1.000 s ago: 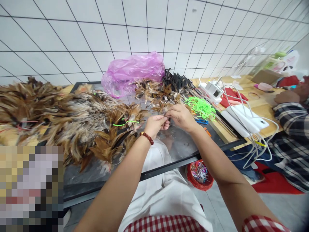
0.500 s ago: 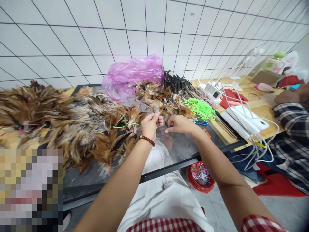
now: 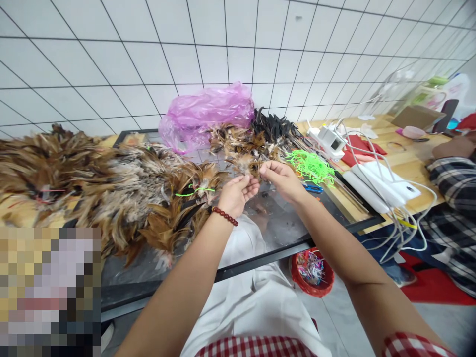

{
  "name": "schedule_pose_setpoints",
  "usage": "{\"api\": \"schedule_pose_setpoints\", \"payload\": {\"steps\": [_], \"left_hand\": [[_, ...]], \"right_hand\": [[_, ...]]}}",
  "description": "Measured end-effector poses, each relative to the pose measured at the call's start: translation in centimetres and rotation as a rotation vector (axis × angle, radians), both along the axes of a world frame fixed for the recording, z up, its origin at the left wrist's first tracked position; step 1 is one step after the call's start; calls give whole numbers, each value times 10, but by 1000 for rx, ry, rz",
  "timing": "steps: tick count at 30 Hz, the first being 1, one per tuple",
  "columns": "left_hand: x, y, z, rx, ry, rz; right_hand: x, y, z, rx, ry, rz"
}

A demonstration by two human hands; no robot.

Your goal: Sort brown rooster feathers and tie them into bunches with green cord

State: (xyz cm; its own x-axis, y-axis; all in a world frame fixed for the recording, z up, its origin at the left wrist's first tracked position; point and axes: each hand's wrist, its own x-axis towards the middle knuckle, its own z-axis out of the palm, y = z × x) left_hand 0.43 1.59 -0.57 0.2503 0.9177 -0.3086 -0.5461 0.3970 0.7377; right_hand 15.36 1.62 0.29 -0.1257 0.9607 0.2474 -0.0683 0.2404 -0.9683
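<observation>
My left hand (image 3: 237, 194), with a red bead bracelet on the wrist, is half curled palm-up over the glass table top (image 3: 282, 225); what its fingers hold is too small to make out. My right hand (image 3: 282, 179) pinches a small tuft of brown feathers (image 3: 248, 165) at the edge of the loose feather pile (image 3: 243, 144). The two hands almost touch. A bundle of brown feathers tied with a green band (image 3: 186, 196) lies just left of my left hand.
A long heap of brown feather bundles (image 3: 67, 183) covers the table's left. A pink plastic bag (image 3: 208, 115), black feathers (image 3: 273, 126), green bands (image 3: 310, 166), blue scissors (image 3: 311, 188) and white chargers (image 3: 375, 181) lie beyond. A red basket (image 3: 311, 270) stands below. Another person's plaid sleeve (image 3: 451, 171) rests at right.
My right hand has risen from the glass toward the loose feather pile and closed on a tuft. My left hand turned palm-up beside it. The view shifted slightly.
</observation>
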Motion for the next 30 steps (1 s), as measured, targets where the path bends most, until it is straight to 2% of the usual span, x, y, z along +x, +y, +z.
{"api": "schedule_pose_setpoints", "payload": {"steps": [2,4,11,13,16,19,21,26,30], "left_hand": [[-2,-3,3,-60,-40,-116],[-3,-4,5,-90,-59,-167],[-3,-3,2,-109,-105,-159],[-3,-2,1,-105,-96,-168],[-2,-2,-1,-97,-82,-156],[-1,-2,-1,-64,-68,-76],[0,-1,0,-29,-38,12],[0,3,0,51,54,170],[3,5,-6,133,155,215]], "right_hand": [[-5,0,-2,-16,85,39],[-9,-1,-3,-36,92,82],[-9,2,-8,-3,-6,60],[-8,4,-12,55,-76,14],[-7,5,-14,243,-260,-96],[-6,5,-15,374,-381,-140],[-5,5,-14,328,-336,-141],[-2,7,-14,11,-145,-155],[-3,5,-15,29,-207,-125]]}}
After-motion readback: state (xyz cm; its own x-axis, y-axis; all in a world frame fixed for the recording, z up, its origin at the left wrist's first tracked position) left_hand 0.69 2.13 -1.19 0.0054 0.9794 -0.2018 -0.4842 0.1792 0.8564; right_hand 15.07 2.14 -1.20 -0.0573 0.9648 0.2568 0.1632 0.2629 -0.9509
